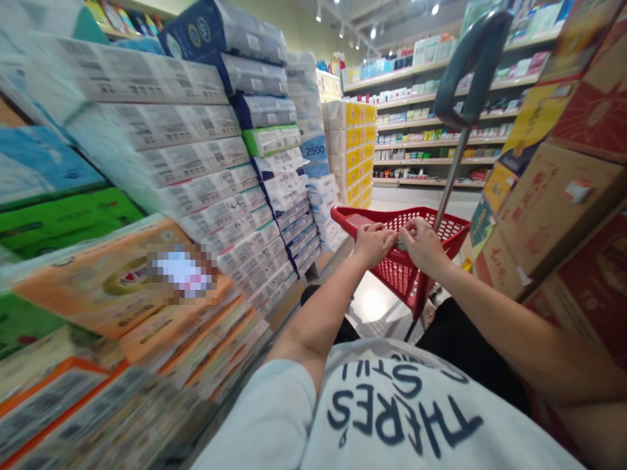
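In front of me stands a red perforated plastic shopping basket with a long metal pull bar ending in a grey loop handle. My left hand is over the near part of the basket, its fingers curled toward the other hand. Close beside it, almost touching, my right hand has its fingers bent inward. A small greenish patch shows between the fingertips, too small to name. The hands hide much of the basket's inside, and the bar rises just past my right hand.
Stacked tissue packs line the left side, with orange packs nearest me. Brown cartons are piled on the right. Further off stand yellow-and-white packs and long shelves of small goods. Pale floor shows below the basket.
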Demonstrator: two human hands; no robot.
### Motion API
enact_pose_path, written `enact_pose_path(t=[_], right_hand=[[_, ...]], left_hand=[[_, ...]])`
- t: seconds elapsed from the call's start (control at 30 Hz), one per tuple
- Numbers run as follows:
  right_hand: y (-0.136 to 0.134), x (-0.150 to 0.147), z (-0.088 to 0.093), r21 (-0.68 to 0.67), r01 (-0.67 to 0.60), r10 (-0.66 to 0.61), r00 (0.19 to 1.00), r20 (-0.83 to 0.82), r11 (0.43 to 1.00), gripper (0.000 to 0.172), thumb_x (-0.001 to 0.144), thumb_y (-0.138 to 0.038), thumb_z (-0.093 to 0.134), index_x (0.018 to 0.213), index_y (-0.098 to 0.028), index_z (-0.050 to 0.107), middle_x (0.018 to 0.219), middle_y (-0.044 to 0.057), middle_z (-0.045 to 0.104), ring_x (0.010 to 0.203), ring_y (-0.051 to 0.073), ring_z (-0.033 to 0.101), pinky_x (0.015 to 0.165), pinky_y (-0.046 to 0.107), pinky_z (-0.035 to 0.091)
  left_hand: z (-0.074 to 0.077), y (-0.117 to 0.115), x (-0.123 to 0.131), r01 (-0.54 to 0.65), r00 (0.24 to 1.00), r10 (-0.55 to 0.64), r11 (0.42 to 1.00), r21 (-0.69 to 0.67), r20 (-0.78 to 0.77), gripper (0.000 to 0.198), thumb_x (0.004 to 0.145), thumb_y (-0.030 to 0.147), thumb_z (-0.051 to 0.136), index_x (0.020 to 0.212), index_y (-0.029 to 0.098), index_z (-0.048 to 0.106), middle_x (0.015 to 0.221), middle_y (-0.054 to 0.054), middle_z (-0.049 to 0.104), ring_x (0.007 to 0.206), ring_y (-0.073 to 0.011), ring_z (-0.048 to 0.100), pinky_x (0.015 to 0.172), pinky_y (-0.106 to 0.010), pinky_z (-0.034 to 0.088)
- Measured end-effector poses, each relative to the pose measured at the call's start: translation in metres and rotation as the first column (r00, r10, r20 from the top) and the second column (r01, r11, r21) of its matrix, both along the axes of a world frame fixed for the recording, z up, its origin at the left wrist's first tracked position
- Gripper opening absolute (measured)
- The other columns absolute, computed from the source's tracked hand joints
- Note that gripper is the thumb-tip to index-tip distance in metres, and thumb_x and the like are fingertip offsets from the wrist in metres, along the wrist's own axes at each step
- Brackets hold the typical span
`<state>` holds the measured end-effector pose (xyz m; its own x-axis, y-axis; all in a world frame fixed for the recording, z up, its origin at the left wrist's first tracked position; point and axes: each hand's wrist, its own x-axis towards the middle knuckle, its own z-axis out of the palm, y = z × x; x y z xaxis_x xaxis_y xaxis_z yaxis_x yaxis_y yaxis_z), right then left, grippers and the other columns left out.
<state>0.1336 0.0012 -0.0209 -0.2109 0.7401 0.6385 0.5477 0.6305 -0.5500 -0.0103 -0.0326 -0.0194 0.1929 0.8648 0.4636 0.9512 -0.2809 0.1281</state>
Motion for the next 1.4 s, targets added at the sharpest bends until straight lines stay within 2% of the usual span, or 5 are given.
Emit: enact_pose_path(t=[0.23,0.8,1.07,1.2,1.4], right_hand=[[-0.034,-0.002,0.034,0.387,-0.219,0.122,0.958,0.26,0.896,0.011,0.082,-0.028,0.053,0.081,-0.022,0.063,0.131,0.007,0.049,0.128,0.031,0.032,0.104,0.053,0.022],[-0.044,-0.012,0.032,0.447,-0.341,0.082,0.86,0.504,0.827,0.012,0.078,-0.019,0.057,0.072,-0.022,0.066,0.146,-0.003,0.034,0.139,0.033,0.004,0.104,0.062,-0.003],[-0.034,-0.003,0.019,0.354,-0.292,0.165,0.923,0.347,0.888,0.02,0.084,-0.024,0.051,0.098,-0.021,0.065,0.145,0.007,0.035,0.13,0.031,0.034,0.104,0.052,0.024],[-0.022,-0.003,0.005,0.114,-0.289,0.261,0.941,0.214,0.95,0.05,0.085,-0.034,0.051,0.132,-0.022,0.044,0.135,0.011,0.049,0.112,0.025,0.056,0.09,0.039,0.045],[-0.004,0.002,0.004,-0.157,-0.265,0.286,0.949,0.134,0.951,0.055,0.081,-0.043,0.057,0.131,-0.025,0.046,0.099,0.005,0.069,0.087,0.023,0.066,0.074,0.031,0.051]], left_hand=[[-0.004,0.009,-0.009,0.029,0.999,-0.028,0.999,0.02,-0.026,0.029,0.092,0.029,0.036,0.101,0.027,0.064,0.115,0.0,0.063,0.122,-0.0169,0.039,0.102,-0.039,0.023],[-0.009,0.017,-0.016,0.018,0.994,-0.014,0.999,0.038,-0.107,0.027,0.084,0.028,0.05,0.108,0.031,0.061,0.119,-0.002,0.06,0.121,-0.0244,0.04,0.102,-0.045,0.026],[-0.005,0.015,-0.016,0.019,1.0,-0.019,1.0,0.002,-0.025,0.026,0.089,0.024,0.042,0.104,0.026,0.063,0.115,0.001,0.063,0.122,-0.0182,0.04,0.102,-0.04,0.024],[-0.001,0.017,-0.008,-0.05,0.995,0.048,0.999,0.015,0.091,0.029,0.093,0.026,0.034,0.097,0.021,0.062,0.106,-0.001,0.065,0.106,-0.0157,0.053,0.098,-0.036,0.03],[0.001,0.015,-0.001,-0.013,0.955,0.014,1.0,-0.002,0.295,0.041,0.098,0.032,0.019,0.093,0.02,0.059,0.093,-0.001,0.066,0.093,-0.0146,0.059,0.091,-0.032,0.037]])
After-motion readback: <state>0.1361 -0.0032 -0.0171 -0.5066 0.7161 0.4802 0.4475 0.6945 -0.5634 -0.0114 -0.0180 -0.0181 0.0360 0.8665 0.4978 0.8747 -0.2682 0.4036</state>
